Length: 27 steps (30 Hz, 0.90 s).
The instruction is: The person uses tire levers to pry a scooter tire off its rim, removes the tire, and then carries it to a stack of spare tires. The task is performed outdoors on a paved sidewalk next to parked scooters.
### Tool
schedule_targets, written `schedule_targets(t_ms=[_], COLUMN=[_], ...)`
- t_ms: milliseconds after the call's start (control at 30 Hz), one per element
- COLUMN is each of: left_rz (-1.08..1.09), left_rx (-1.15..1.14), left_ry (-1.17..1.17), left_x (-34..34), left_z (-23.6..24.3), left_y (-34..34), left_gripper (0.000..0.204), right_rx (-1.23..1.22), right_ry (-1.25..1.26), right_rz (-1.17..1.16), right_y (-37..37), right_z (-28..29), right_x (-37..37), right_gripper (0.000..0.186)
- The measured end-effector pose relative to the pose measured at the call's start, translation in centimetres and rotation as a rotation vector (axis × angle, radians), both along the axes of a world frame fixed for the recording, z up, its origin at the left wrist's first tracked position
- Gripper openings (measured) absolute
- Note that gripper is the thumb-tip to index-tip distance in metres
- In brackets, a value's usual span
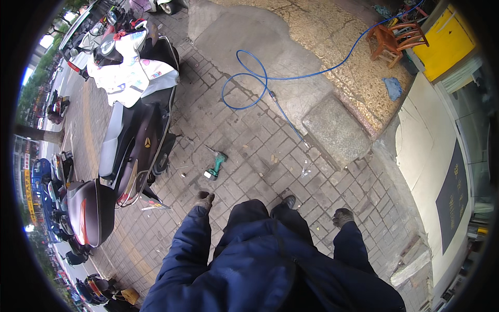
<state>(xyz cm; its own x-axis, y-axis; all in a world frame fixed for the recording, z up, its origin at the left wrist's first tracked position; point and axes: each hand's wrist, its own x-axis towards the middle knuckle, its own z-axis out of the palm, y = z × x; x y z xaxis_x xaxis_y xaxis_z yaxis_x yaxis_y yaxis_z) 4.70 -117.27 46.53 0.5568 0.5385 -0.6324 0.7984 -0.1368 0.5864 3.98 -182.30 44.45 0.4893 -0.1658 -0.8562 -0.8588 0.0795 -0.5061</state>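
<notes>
My left hand, in a grey-brown glove, hangs at my left side with its fingers curled in; nothing shows in it. On the other side, my right hand is gloved too and closed in a loose fist, with no object visible in it. Both hands are in the air, apart from everything around. Nearest to the left hand, a green cordless drill lies on the paving ahead, its bit pointing away to the left. Farther off, a blue air hose loops over the ground and ends in a thin nozzle piece.
A dark scooter with a white patterned cover and rear box stands at left. A stone step leads to the speckled floor at right. Beyond are a wooden chair, a blue rag and a pale board.
</notes>
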Motion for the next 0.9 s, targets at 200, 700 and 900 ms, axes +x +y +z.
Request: schedule_targets(t_ms=[200,700,900], left_rz=[-0.018,-0.142,-0.107], left_rx=[0.077,0.082,0.128], left_ry=[0.117,0.163,0.109], left_x=[4.4,41.8,54.8], left_z=[-0.4,4.1,7.7], left_y=[-0.7,0.0,-1.4], left_gripper=[0.042,0.058,0.049], right_rx=[-0.061,0.224,-0.133], right_ry=[-0.008,0.176,-0.318], right_rz=[0.037,0.053,1.356], right_y=[0.7,0.4,-5.6], right_z=[3.1,2.5,-4.3], right_x=[13.5,38.2,47.1], right_gripper=[0.014,0.008,0.015])
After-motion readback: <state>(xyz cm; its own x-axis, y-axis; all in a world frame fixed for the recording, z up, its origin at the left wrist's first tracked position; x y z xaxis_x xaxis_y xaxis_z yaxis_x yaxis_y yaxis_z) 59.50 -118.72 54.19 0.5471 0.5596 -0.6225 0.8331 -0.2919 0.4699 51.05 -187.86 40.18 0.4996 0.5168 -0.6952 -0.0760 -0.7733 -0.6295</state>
